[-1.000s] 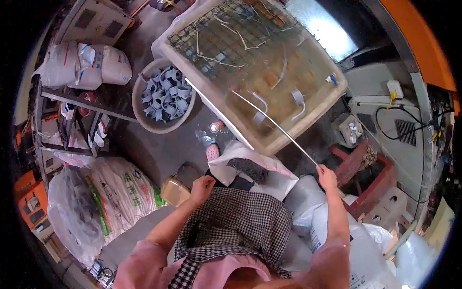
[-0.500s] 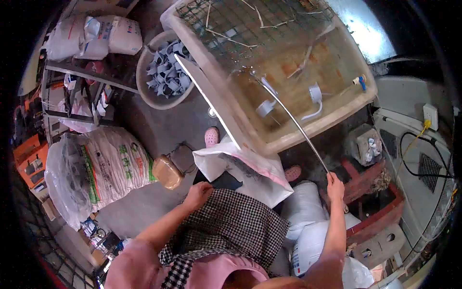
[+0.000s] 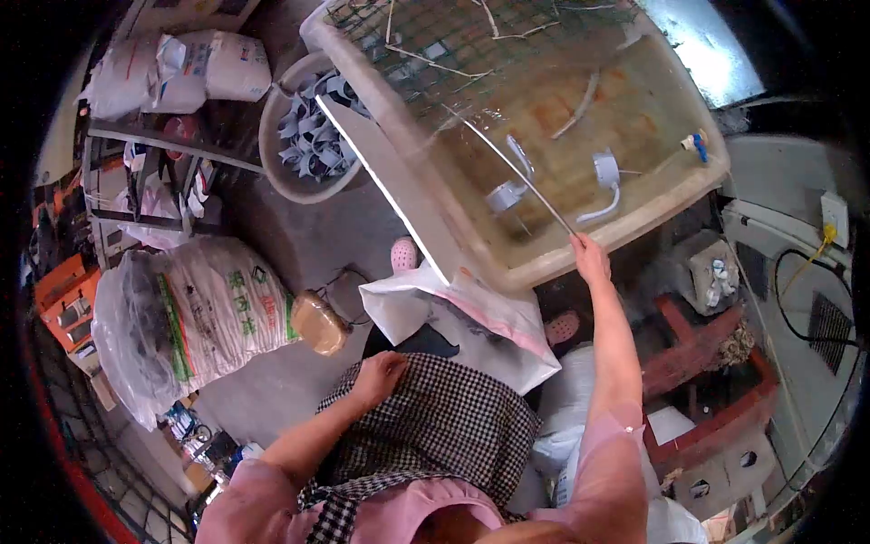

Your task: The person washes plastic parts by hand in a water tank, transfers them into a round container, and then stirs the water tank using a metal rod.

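My right hand (image 3: pixel 592 258) is closed around the near end of a thin metal rod (image 3: pixel 526 177), at the near rim of a large water tub (image 3: pixel 634 220). The rod slants over the tub, its far tip at the water. Two grey plastic pieces with curved tails lie in the water: one piece (image 3: pixel 503 197) is close to the rod, and the other piece (image 3: pixel 605 169) is farther right. My left hand (image 3: pixel 381 376) rests curled against the checked apron (image 3: pixel 435 408), with nothing visible in its fingers.
A green wire mesh (image 3: pixel 426 45) covers the tub's far part. A white board (image 3: pixel 390 190) leans at its left side, near a round bucket (image 3: pixel 272 154) of grey pieces. An open white sack (image 3: pixel 517 340) stands before me. Full sacks (image 3: pixel 227 308) lie left; a red frame (image 3: pixel 716 426) is right.
My right hand has moved forward and up to the tub rim, pushing the rod farther over the water. The left hand stays at the apron, with only a slight shift.
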The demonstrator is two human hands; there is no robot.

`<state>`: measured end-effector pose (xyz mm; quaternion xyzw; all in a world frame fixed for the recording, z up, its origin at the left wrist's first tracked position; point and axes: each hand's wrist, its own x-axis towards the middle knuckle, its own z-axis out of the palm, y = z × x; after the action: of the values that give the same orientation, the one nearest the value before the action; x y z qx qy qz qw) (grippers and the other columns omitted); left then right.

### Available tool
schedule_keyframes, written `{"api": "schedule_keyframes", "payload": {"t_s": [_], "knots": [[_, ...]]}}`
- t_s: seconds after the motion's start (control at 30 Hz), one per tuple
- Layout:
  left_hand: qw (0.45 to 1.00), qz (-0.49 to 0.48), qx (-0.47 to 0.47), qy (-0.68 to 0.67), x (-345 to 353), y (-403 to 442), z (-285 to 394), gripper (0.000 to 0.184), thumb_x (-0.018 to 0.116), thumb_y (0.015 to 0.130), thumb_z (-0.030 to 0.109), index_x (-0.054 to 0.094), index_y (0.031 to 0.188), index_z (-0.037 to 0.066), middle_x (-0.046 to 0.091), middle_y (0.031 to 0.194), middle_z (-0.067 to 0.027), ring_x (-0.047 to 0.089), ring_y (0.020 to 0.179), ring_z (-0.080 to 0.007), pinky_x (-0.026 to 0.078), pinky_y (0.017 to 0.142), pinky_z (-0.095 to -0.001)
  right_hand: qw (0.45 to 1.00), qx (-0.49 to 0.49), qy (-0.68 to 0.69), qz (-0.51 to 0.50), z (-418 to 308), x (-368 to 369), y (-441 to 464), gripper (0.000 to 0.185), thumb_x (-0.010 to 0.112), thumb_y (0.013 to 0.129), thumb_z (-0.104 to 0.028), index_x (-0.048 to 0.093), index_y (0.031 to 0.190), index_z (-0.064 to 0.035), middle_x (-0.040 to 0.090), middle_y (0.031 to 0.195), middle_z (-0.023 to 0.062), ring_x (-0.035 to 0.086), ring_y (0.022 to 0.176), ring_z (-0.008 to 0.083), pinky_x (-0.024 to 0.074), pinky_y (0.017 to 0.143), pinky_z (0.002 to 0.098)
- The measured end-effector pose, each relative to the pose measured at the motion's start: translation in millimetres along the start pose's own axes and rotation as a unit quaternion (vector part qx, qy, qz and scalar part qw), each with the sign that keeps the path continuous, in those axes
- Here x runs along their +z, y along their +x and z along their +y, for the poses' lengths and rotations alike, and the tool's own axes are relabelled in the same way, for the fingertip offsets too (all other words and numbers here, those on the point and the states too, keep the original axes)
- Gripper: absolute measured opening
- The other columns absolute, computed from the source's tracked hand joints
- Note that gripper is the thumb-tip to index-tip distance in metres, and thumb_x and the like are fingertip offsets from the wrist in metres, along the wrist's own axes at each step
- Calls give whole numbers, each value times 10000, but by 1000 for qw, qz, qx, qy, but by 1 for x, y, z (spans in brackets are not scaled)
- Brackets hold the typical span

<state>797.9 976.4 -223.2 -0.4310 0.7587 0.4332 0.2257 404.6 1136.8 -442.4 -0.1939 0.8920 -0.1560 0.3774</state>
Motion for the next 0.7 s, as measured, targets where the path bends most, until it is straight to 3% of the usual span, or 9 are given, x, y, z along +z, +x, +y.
{"api": "schedule_keyframes", "payload": {"t_s": [0.23,0.4,0.57,0.63,0.7], "knots": [[997,14,-70,-26,10,-4,-15,137,608,780,109,601,875,11,610,834,-149,606,764,-295,477,667,-345,998,9,55,-14,-61,26,40,384,445,861,-443,569,1105,-173,596,997,163,547,938,357,433,775,427],[998,60,17,-30,15,-3,-17,116,617,760,99,584,832,15,591,788,-141,592,708,-287,478,634,-346,995,-36,96,7,-71,65,50,348,418,882,-389,568,1093,-157,605,940,174,548,887,390,440,727,446],[998,36,2,-45,8,-4,-6,120,618,759,95,579,833,9,591,782,-137,589,708,-288,475,631,-348,997,-14,75,6,-24,44,-35,358,380,897,-386,540,1126,-163,595,938,209,546,878,405,435,727,469],[999,20,-7,-36,10,-6,-3,121,618,759,95,578,834,8,592,782,-137,589,709,-289,474,631,-349,998,55,38,4,-21,20,-77,359,372,900,-390,541,1129,-172,599,917,216,551,858,411,438,719,477],[999,24,27,-37,13,-6,-5,113,613,763,93,580,829,8,590,780,-135,585,704,-285,470,630,-350,997,66,38,13,-15,16,-93,358,374,899,-392,541,1130,-177,601,911,214,553,848,414,439,719,480]]}}
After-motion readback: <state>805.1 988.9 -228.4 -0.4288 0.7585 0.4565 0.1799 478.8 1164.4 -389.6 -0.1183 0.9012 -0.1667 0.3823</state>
